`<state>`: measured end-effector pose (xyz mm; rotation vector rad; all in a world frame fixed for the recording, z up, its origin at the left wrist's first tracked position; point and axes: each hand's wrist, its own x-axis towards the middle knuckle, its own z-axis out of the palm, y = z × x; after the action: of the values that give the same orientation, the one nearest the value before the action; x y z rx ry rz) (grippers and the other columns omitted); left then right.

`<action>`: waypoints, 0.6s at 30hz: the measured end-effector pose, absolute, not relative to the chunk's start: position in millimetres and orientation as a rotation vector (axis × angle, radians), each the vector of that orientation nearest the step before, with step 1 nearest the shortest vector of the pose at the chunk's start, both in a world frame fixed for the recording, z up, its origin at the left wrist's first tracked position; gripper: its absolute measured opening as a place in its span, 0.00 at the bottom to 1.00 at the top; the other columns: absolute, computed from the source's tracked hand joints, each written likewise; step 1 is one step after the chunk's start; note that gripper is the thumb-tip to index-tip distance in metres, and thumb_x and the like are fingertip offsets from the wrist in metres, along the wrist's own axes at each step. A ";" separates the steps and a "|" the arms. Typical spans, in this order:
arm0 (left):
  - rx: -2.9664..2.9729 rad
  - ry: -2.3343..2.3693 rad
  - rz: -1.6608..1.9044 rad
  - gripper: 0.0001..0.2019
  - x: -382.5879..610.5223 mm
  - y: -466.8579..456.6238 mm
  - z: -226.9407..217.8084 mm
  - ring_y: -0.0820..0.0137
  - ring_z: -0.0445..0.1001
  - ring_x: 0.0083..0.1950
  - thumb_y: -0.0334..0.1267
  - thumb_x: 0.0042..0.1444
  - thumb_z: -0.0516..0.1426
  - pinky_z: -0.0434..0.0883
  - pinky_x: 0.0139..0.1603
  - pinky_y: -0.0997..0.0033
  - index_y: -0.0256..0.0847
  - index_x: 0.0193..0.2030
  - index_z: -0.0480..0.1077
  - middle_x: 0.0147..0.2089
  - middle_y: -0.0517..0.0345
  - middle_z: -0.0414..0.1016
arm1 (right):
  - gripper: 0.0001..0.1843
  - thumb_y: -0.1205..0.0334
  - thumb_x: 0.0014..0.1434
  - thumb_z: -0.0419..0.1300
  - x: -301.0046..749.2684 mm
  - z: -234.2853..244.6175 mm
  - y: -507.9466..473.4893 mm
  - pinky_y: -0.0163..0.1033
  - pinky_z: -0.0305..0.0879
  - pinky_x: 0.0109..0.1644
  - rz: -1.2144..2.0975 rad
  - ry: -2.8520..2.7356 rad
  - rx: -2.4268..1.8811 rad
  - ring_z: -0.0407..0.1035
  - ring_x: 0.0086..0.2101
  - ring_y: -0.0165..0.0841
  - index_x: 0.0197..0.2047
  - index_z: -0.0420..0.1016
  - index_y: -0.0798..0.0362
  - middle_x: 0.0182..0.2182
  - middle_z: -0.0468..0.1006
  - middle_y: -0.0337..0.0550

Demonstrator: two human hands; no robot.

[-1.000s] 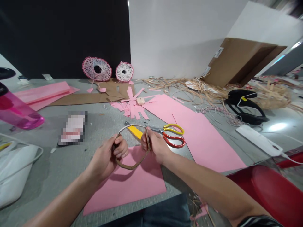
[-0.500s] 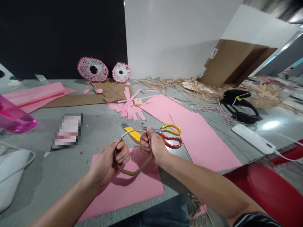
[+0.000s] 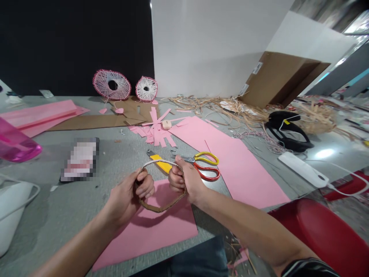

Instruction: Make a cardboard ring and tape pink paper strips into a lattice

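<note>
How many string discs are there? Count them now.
2: a larger string disc at the back, a smaller one just right of it, both before the black panel.

One left hand (image 3: 127,202) and one right hand (image 3: 184,181) are gripping one cardboard loop (image 3: 161,209), while one pair of scissors (image 3: 201,165) and one yellow utility knife (image 3: 160,164) are lying just beyond them. Two string-art discs (image 3: 112,85) are standing far off, one pink bottle (image 3: 17,146) is sitting left, and one white power strip (image 3: 302,170) is lying right.
</note>
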<state>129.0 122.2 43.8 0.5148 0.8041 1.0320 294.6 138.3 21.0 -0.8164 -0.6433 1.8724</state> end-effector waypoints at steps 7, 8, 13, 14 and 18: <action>0.502 0.775 1.040 0.24 125.6 123.7 45.3 0.75 0.48 0.19 0.30 0.69 0.42 0.61 0.20 0.76 0.38 0.20 0.62 0.16 0.65 0.50 | 0.28 0.50 0.66 0.50 294.0 15.9 146.3 0.32 0.46 0.16 1.853 -0.606 -0.921 0.48 0.11 0.24 0.16 0.58 0.51 0.10 0.55 0.31; 0.505 0.773 1.042 0.24 125.0 123.8 44.8 0.75 0.48 0.19 0.30 0.69 0.42 0.61 0.20 0.76 0.38 0.20 0.62 0.16 0.65 0.50 | 0.28 0.50 0.66 0.50 293.4 15.5 146.2 0.32 0.47 0.17 1.859 -0.610 -0.925 0.48 0.12 0.24 0.16 0.58 0.51 0.10 0.55 0.31; 0.528 0.752 1.063 0.24 123.0 123.4 42.9 0.74 0.48 0.19 0.31 0.70 0.41 0.62 0.21 0.76 0.39 0.21 0.63 0.16 0.65 0.50 | 0.25 0.52 0.62 0.55 289.4 13.2 142.4 0.33 0.47 0.19 1.852 -0.648 -0.893 0.48 0.13 0.25 0.16 0.58 0.50 0.10 0.55 0.31; 0.534 0.746 1.071 0.24 122.7 123.2 42.7 0.74 0.48 0.19 0.31 0.70 0.41 0.62 0.21 0.76 0.39 0.21 0.63 0.16 0.65 0.50 | 0.25 0.53 0.61 0.56 288.5 12.7 141.8 0.34 0.46 0.20 1.840 -0.648 -0.882 0.47 0.14 0.25 0.16 0.58 0.50 0.10 0.54 0.31; 0.550 0.750 1.086 0.23 121.4 123.6 42.5 0.74 0.48 0.19 0.31 0.69 0.42 0.63 0.21 0.76 0.39 0.22 0.62 0.16 0.65 0.50 | 0.25 0.51 0.61 0.56 286.1 12.2 141.2 0.35 0.46 0.21 1.813 -0.622 -0.866 0.47 0.15 0.25 0.16 0.59 0.50 0.11 0.55 0.31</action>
<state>121.4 123.6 42.5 0.5498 0.7497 1.0861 286.1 141.2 12.2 -0.8659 -0.6216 1.8130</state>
